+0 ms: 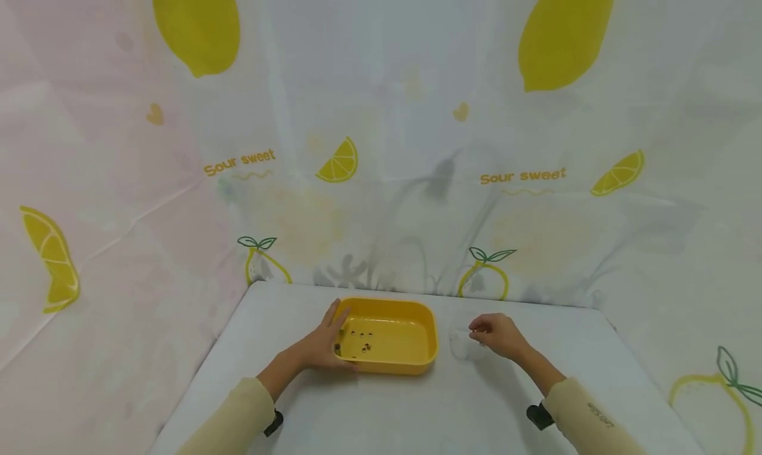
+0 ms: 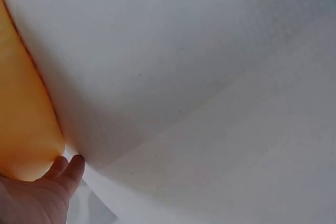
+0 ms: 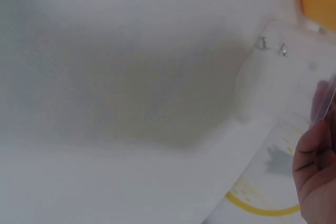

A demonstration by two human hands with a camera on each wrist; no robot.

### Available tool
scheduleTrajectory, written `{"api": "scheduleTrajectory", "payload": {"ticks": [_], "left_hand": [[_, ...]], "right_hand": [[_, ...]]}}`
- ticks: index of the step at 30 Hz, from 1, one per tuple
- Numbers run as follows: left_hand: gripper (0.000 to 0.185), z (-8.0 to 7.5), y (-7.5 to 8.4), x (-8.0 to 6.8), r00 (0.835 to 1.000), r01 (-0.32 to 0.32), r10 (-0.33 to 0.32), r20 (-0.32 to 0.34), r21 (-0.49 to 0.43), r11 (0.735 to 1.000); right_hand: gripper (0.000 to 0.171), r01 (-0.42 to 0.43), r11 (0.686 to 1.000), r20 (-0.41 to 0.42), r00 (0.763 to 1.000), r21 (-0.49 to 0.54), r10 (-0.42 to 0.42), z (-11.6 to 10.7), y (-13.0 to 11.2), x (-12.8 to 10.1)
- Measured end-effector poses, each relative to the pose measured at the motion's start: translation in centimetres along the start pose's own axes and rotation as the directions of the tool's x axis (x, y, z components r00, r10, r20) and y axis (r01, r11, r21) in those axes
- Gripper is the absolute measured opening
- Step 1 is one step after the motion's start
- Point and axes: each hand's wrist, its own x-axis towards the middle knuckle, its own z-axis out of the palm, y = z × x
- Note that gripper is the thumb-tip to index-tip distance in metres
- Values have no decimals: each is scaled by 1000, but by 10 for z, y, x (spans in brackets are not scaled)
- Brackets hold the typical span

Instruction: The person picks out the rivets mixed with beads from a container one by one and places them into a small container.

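A yellow plastic tray (image 1: 417, 366) stands on the white table, with several small dark pieces (image 1: 360, 339) on its floor. My left hand (image 1: 326, 344) grips the tray's left end, thumb along the rim and fingers against the outer wall. In the left wrist view the fingertips (image 2: 65, 171) press that yellow tray wall (image 2: 23, 119). Just right of the tray sits a small clear plastic container (image 1: 460, 344). My right hand (image 1: 494, 334) pinches it with curled fingers. The right wrist view shows a fingertip (image 3: 315, 166) on the clear container (image 3: 294, 66), with two small shiny pieces (image 3: 271, 45) near its edge.
The table (image 1: 417, 415) is walled in at the back and both sides by a pale lemon-print cloth (image 1: 381, 144). The table's left and right edges slope toward me. Bare tabletop lies in front of the tray, between my forearms.
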Motion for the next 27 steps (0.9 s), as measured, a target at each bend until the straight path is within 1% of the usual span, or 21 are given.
{"api": "scheduleTrajectory", "payload": {"ticks": [4, 6, 9, 12, 14, 16, 19, 21, 24, 27], "left_hand": [[133, -3, -1, 1, 1000, 0, 0, 6, 3, 1000], [131, -4, -1, 3, 1000, 0, 0, 9, -7, 1000], [128, -5, -1, 4, 1000, 1, -1, 15, -25, 1000], [126, -6, -2, 6, 1000, -1, 1, 12, -31, 1000], [126, -5, -3, 5, 1000, 1, -1, 15, -31, 1000], [126, -4, -3, 3, 1000, -4, 4, 10, -30, 1000], [125, -2, -5, 2, 999, -33, 33, -13, -24, 999], [124, -1, -6, 3, 999, -45, 45, -26, -16, 999], [123, 0, -7, 3, 999, -43, 43, -33, -7, 999], [123, 3, -7, 2, 999, -23, 23, -31, -11, 1000]], "right_hand": [[8, -8, 1000, -5, 1000, -21, 8, 2, 0, 3], [6, -30, 999, -13, 999, -29, 29, 3, 1, 3], [6, -33, 998, -17, 999, -43, 33, 4, 2, 3], [7, -27, 998, -17, 1000, -50, 27, 5, 3, 3], [8, -8, 998, -16, 1000, -56, 8, 6, 3, 2], [9, 11, 997, -20, 1000, -74, -12, 6, 2, 1], [9, 35, 995, -20, 999, -97, -37, 3, 1, 2], [9, 35, 994, -21, 999, -105, -37, 2, 0, 3], [10, 28, 994, -19, 999, -104, -30, 2, -1, 3], [10, 12, 995, -15, 1000, -95, -14, 4, -1, 1]]}}
